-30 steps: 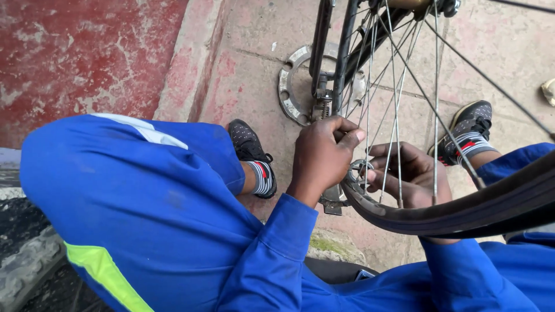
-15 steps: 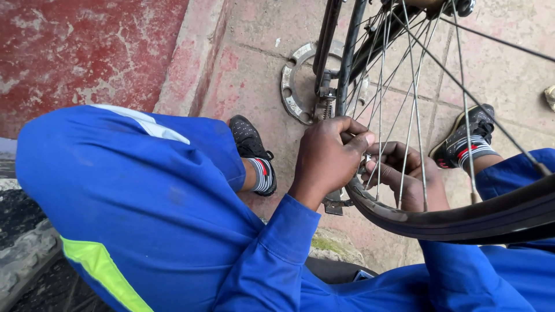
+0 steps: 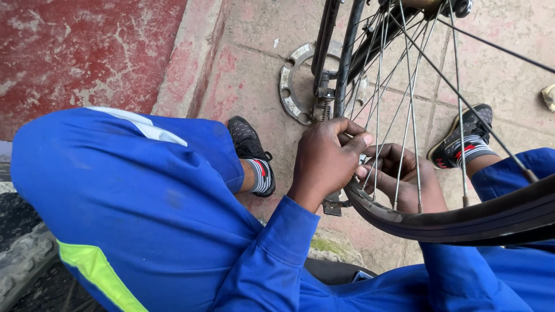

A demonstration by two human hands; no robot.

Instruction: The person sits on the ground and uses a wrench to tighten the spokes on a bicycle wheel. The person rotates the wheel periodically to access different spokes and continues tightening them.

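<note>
hands point(image 3: 370, 167) at wheel point(image 3: 462, 216), ring point(image 3: 292, 86) behind

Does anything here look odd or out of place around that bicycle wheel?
A round metal ring with notched edges lies loose on the paving beside the bicycle wheel, attached to nothing. Otherwise nothing stands out: left hand and right hand work among the spokes.

- Tyre point(image 3: 462, 216) was black rubber, smooth with a dull sheen.
- Spokes point(image 3: 404, 104) were thin bright metal, glossy.
- Ring point(image 3: 289, 86) on the ground was grey metal, worn and matt.
- Overalls point(image 3: 144, 196) were blue cloth, matt, with a glossy yellow-green strip.
- Ground point(image 3: 248, 69) was rough concrete, stained pink; the red patch beside it was flaking paint.
- Shoes point(image 3: 245, 138) were black knitted fabric, speckled.
</note>
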